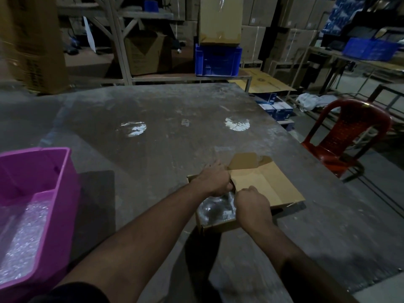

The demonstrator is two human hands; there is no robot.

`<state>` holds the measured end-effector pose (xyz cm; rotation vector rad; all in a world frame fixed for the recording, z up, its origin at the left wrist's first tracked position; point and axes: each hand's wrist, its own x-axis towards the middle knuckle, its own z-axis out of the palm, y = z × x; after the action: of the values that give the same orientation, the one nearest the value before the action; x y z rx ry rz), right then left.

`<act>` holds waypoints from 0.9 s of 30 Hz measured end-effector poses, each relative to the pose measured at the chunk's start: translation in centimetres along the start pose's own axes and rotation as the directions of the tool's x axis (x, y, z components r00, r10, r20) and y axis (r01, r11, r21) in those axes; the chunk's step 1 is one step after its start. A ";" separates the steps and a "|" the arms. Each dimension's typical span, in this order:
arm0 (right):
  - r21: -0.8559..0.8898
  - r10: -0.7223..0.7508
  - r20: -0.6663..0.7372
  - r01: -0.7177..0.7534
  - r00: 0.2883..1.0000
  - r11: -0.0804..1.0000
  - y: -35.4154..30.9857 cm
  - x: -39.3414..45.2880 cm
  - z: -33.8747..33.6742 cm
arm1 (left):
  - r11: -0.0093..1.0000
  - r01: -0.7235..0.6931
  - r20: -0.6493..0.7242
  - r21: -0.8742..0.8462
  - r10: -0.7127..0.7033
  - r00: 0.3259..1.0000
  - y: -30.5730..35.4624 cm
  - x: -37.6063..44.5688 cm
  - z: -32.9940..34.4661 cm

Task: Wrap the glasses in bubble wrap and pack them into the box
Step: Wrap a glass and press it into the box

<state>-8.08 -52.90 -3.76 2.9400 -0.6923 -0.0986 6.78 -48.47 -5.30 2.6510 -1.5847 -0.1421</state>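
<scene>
A small open cardboard box (269, 184) sits on the grey table near its right side, flaps spread outward. Inside its near-left part lies a glass wrapped in bubble wrap (216, 208), shiny and partly hidden by both hands. My left hand (215, 179) reaches down into the box at the far end of the bundle, fingers curled on it. My right hand (251, 202) is fisted at the bundle's right side, its fingers hidden, gripping the wrap.
A pink plastic bin (43, 178) holding bubble wrap (24, 232) stands at the table's left edge. A red plastic chair (347, 136) is beyond the right edge. Blue crates (218, 60), stacked cartons and shelving fill the background.
</scene>
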 end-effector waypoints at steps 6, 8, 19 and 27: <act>-0.020 0.061 -0.050 -0.062 0.997 0.998 -0.9 0.4 0.0 | 1.000 0.000 0.007 0.004 0.000 1.000 0.0 -0.2 -0.1; -0.052 0.062 -0.033 -0.064 0.998 0.997 -0.8 0.2 -0.2 | 1.000 0.004 0.015 0.008 -0.004 1.000 0.0 -0.2 -0.2; -0.111 -0.075 0.134 0.090 0.988 0.990 0.0 -0.8 0.1 | 1.000 0.015 0.056 -0.007 -0.015 0.998 0.2 -0.2 -0.5; 0.030 -0.116 0.032 0.115 0.993 0.993 2.1 -1.7 0.4 | 0.980 -0.011 -0.122 -0.199 -0.014 0.992 -1.1 -1.8 -0.7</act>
<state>-10.51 -54.04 -3.86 3.0105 -0.5315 -0.1506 6.93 -46.36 -4.63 2.4578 -1.4490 -0.1274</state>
